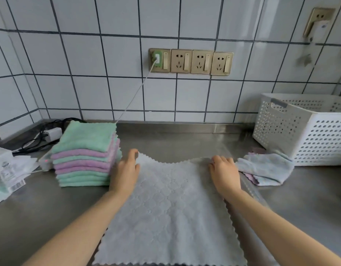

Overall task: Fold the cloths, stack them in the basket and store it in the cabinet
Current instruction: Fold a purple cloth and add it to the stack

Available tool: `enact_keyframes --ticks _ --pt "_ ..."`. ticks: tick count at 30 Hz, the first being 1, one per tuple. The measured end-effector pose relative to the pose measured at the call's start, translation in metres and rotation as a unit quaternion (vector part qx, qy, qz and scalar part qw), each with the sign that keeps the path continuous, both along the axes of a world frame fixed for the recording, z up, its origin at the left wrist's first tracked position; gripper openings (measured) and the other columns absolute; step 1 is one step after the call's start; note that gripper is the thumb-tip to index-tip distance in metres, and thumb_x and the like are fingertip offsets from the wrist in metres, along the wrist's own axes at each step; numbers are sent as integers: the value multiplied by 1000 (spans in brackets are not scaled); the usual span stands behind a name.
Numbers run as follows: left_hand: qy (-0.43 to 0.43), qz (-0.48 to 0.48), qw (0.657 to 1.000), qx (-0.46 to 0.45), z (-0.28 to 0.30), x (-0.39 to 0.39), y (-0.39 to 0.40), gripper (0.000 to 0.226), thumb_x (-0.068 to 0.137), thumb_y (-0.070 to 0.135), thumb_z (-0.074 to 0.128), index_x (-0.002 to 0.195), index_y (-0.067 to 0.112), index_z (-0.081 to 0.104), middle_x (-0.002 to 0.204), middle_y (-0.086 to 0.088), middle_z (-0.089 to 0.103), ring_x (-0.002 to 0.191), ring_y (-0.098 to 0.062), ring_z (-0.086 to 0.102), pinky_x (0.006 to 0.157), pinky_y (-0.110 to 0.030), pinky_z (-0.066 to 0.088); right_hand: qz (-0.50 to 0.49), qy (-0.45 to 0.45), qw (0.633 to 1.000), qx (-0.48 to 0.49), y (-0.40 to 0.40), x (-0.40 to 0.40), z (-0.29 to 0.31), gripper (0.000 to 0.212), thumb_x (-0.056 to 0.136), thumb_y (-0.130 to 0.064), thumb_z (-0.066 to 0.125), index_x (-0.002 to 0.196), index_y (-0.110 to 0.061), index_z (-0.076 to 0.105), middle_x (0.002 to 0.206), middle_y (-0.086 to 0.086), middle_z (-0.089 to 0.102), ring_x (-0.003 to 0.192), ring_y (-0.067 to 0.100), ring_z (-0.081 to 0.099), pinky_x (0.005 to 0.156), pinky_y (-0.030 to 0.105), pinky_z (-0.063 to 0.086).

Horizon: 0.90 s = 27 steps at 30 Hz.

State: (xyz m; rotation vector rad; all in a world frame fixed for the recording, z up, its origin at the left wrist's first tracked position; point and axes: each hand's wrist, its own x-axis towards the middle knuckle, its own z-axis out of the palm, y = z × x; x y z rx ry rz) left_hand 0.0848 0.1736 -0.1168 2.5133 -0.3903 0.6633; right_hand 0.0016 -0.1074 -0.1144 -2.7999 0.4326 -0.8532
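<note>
A pale grey-blue cloth [169, 212] lies spread flat on the steel counter in front of me. My left hand [125, 173] pinches its far left corner and my right hand [225, 173] grips its far right corner; the far edge sags between them. A stack of several folded green and purple cloths [85, 156] stands to the left, close to my left hand. A folded pale blue cloth [265, 167] lies to the right, with a purple edge showing beneath it. The white perforated basket [304, 131] stands at the back right, its inside hidden.
The tiled wall with a row of sockets [190, 61] rises behind the counter [185, 143]; a white cable runs from the left socket down behind the stack. Black cables and an adapter [50, 134] lie at the back left. White packaging [4, 169] sits at the left edge.
</note>
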Motion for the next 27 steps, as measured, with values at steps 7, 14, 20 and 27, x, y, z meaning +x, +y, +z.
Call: enact_keyframes --ticks 7,14,20,27 --pt "-20 19 990 141 -8 30 2 50 69 -1 75 115 2 55 62 -15 57 49 -31 55 39 -33 45 -41 34 990 -132 -6 35 -16 18 72 -1 69 81 -9 56 79 8 58 71 32 51 58 35 36" --pt "28 -10 991 133 2 24 -8 60 83 0 61 139 5 42 144 -16 43 125 -35 46 102 -44 41 -4 25 994 -108 -3 31 -8 45 66 5 67 110 -2 61 101 15 62 89 39 59 68 41 48" --pt "148 -255 951 91 1 -75 -2 51 93 39 51 141 21 43 152 9 32 143 -4 18 108 -9 4 299 53 950 -72 48 -60 -5 28 92 -17 48 116 -11 60 116 7 61 119 25 52 104 29 38" --pt "148 -331 911 195 -5 -151 22 82 74 78 10 145 41 26 150 31 8 139 13 -6 117 -21 -5 375 101 911 -136 74 -143 -7 43 97 -47 38 120 -17 59 123 -1 60 116 14 55 101 18 38"
